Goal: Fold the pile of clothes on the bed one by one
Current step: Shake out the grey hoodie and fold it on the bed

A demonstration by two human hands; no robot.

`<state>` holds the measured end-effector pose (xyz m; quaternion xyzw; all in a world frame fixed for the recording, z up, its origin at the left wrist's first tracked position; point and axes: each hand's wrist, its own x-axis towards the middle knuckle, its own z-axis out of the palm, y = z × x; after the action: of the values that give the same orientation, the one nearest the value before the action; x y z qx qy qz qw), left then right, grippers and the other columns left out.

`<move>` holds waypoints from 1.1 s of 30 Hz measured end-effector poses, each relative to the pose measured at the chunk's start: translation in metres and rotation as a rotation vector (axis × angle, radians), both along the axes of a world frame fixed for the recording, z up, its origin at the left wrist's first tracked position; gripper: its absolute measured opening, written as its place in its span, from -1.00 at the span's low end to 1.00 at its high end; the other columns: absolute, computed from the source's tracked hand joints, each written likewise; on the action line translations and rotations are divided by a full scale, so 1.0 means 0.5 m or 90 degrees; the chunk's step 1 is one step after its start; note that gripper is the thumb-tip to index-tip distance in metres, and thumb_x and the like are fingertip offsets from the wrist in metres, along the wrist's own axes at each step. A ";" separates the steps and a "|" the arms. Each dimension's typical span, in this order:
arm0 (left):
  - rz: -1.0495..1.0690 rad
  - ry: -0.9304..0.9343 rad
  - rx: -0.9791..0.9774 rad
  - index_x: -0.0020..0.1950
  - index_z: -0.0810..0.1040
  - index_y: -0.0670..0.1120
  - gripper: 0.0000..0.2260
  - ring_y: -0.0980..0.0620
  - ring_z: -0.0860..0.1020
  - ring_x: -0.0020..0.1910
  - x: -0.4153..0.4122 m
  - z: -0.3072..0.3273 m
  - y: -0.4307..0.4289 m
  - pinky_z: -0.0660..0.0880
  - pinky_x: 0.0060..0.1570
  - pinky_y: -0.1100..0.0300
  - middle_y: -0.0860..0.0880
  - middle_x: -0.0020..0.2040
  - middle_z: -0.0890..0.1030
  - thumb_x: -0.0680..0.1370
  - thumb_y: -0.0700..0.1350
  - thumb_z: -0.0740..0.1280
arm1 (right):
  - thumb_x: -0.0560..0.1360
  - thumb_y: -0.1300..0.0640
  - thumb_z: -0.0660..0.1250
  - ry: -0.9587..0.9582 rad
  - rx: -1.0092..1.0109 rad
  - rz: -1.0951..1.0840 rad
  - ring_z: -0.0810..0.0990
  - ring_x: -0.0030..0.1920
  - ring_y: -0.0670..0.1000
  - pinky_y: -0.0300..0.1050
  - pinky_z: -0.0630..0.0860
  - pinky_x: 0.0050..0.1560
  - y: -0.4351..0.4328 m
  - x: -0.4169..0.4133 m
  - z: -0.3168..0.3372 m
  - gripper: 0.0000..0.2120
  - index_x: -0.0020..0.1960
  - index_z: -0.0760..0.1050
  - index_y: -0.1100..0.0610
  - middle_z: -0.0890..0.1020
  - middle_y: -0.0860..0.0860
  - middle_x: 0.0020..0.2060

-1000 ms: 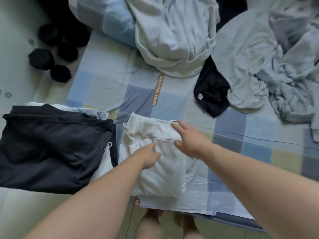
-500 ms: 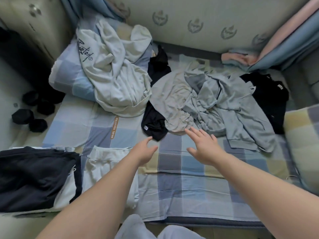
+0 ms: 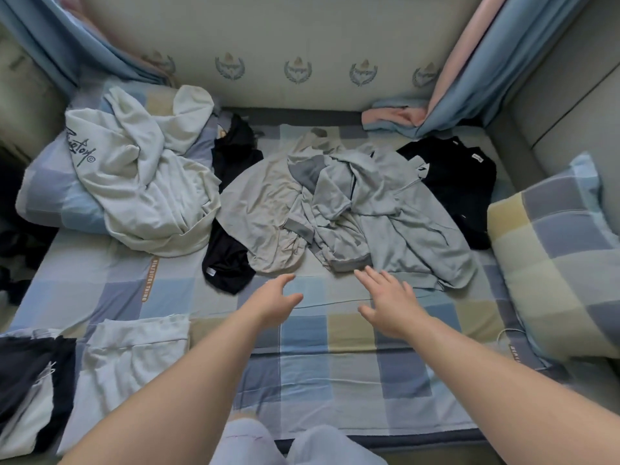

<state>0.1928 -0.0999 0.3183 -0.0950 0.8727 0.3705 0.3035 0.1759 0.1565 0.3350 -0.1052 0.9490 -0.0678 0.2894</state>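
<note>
Unfolded clothes lie across the far half of the checked bed sheet (image 3: pixel 335 370): a white hoodie (image 3: pixel 144 182) at the left, a beige shirt (image 3: pixel 258 209) over a black garment (image 3: pixel 224 263), a grey jacket (image 3: pixel 385 213) in the middle, and a black top (image 3: pixel 459 182) at the right. A folded white garment (image 3: pixel 127 360) and a folded black one (image 3: pixel 23 374) rest at the near left. My left hand (image 3: pixel 275 303) and my right hand (image 3: pixel 389 300) hover open and empty just short of the beige shirt and grey jacket.
One checked pillow (image 3: pixel 557 256) lies at the right edge; another (image 3: pixel 50 196) sits under the white hoodie. Blue and pink curtains (image 3: pixel 476 78) hang at both far corners against the padded headboard (image 3: pixel 295 62). My knees (image 3: pixel 292 444) are at the bed's near edge.
Both hands left the folded white garment at the near left and reached forward toward the grey and beige clothes. The view swung up from the near left to the whole bed.
</note>
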 end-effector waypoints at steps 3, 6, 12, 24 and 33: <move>-0.036 -0.018 -0.015 0.60 0.25 0.09 -0.46 -0.03 0.43 0.43 -0.042 -0.005 0.067 0.39 0.25 0.16 -0.02 0.56 0.34 0.63 0.12 0.28 | 0.64 -0.12 0.18 0.008 -0.006 -0.037 -0.07 0.63 0.02 0.23 -0.02 0.54 0.071 -0.011 -0.002 -0.32 0.63 -0.09 -0.17 -0.04 -0.13 0.64; -0.074 -0.035 -0.007 0.60 0.25 0.09 -0.47 -0.01 0.54 0.26 -0.093 -0.026 0.130 0.44 0.17 0.15 -0.05 0.53 0.38 0.64 0.11 0.26 | 0.64 -0.13 0.17 0.010 -0.004 -0.079 -0.08 0.62 0.00 0.21 -0.02 0.56 0.128 -0.022 -0.018 -0.33 0.63 -0.10 -0.18 -0.06 -0.15 0.63; -0.147 -0.006 0.005 0.58 0.27 0.05 -0.51 -0.06 0.41 0.43 -0.257 -0.129 0.217 0.34 0.27 0.17 -0.05 0.52 0.38 0.66 0.06 0.25 | 0.65 -0.11 0.16 0.029 0.013 -0.161 -0.08 0.63 0.01 0.20 0.01 0.57 0.211 -0.110 -0.112 -0.34 0.63 -0.10 -0.16 -0.05 -0.16 0.63; -0.298 -0.018 0.015 0.55 0.33 0.02 -0.55 -0.03 0.37 0.47 -0.496 -0.432 0.239 0.31 0.38 0.13 0.01 0.52 0.39 0.66 0.00 0.25 | 0.63 -0.07 0.19 -0.096 0.061 -0.354 -0.03 0.62 -0.03 0.14 0.02 0.58 0.269 -0.178 -0.404 -0.35 0.63 -0.04 -0.17 0.02 -0.17 0.63; -0.381 -0.023 -0.007 0.53 0.32 0.10 -0.55 -0.08 0.39 0.44 -0.487 -0.603 0.343 0.34 0.39 0.03 -0.04 0.51 0.38 0.64 0.04 0.28 | 0.60 -0.05 0.26 -0.124 0.041 -0.379 0.09 0.59 -0.01 0.11 0.13 0.51 0.391 -0.259 -0.598 -0.31 0.63 0.02 -0.12 0.15 -0.13 0.61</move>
<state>-0.0506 0.0715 0.0169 0.1584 0.8584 0.2578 0.4143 0.0463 0.3523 0.0358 0.1934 0.9076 -0.1289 0.3496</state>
